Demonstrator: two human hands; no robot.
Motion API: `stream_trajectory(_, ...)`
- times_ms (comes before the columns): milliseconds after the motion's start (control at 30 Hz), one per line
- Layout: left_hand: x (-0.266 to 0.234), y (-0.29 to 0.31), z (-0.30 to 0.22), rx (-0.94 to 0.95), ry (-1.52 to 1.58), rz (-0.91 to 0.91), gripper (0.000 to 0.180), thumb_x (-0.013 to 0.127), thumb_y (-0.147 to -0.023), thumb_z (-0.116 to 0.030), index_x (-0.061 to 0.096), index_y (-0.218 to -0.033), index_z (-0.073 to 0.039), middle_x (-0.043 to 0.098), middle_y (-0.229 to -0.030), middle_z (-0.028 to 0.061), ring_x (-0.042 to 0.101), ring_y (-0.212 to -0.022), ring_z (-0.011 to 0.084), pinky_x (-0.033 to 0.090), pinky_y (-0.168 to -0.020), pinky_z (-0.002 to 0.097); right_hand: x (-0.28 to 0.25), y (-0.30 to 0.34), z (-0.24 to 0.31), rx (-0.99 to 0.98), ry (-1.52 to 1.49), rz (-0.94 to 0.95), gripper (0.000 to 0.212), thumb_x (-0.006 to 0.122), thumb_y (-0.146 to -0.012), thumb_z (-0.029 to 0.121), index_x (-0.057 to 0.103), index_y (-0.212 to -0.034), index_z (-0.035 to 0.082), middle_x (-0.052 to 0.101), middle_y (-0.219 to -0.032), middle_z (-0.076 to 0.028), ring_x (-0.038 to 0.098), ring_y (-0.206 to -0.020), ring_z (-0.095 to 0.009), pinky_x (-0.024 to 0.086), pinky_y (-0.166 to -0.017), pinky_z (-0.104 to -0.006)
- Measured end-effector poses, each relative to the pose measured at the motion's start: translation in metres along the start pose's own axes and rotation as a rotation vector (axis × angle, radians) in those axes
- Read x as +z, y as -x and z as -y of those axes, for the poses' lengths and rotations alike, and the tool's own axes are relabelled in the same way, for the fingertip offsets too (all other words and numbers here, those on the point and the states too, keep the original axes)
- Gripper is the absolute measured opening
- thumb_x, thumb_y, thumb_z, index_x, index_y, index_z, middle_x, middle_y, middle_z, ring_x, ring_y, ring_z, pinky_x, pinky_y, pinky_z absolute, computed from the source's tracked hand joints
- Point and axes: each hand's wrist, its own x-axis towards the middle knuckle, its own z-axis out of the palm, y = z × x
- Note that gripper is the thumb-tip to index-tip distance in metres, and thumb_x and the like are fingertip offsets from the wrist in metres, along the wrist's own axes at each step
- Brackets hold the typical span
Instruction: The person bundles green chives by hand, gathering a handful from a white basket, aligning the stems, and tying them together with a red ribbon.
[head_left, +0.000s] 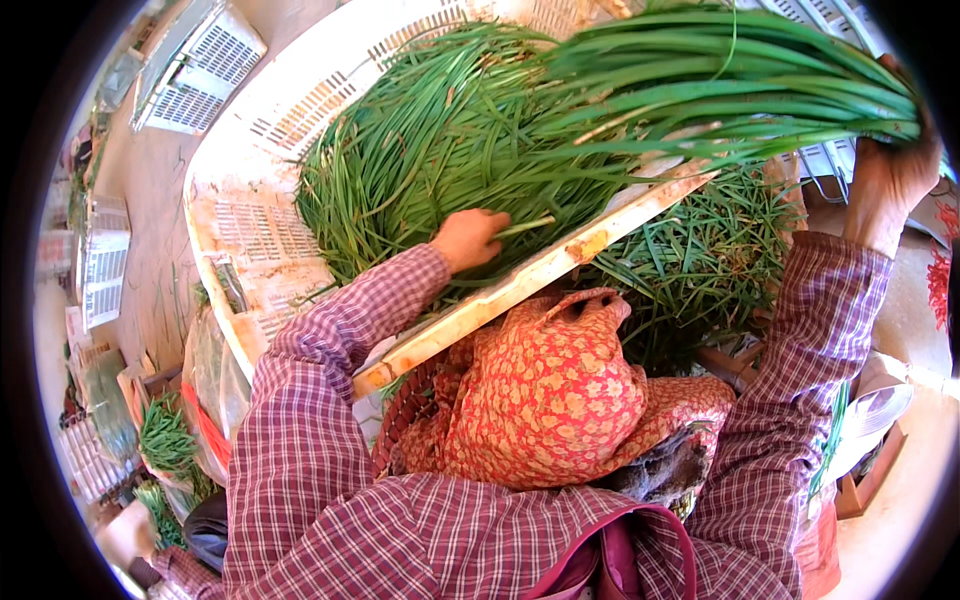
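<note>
1 leaf bundle has its end inside the right fingers.

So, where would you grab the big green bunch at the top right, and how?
Probably by wrapping a hand around the green bunch at its gathered end, coming from the right. It narrows into a tight bundle there, where the right hand holds it; toward the left it fans out loose, so some might slip away.
</note>
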Motion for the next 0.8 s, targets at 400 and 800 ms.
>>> stream_trajectory(400,-0.245,0.012,-0.094,-0.003,0.858,-0.579,0.037,0.063,-0.097,-0.017,0.061,-0.132,-0.007,0.073,-0.102,0.0066,0.068,-0.094,0.0130,0.054,-0.089,0.0315,0.048,0.095,0.005,0.237,0.405,0.313,0.040,0.081,-0.076,0.020,0.068,-0.111,0.005,0.071,-0.100,-0.006,0.066,-0.093,-0.016,0.052,-0.089,-0.0336)
stream_trajectory(800,-0.281,0.012,-0.253,0.437,0.354,-0.659,0.027,0.061,-0.093,-0.013,0.067,-0.116,-0.002,0.073,-0.091,0.0146,0.066,-0.075,0.0162,0.052,-0.071,0.0290,0.091,0.115,0.089,0.177,0.155,0.467,0.028,0.080,-0.077,0.011,0.072,-0.101,0.000,0.074,-0.096,-0.007,0.069,-0.085,-0.011,0.056,-0.079,-0.0270)
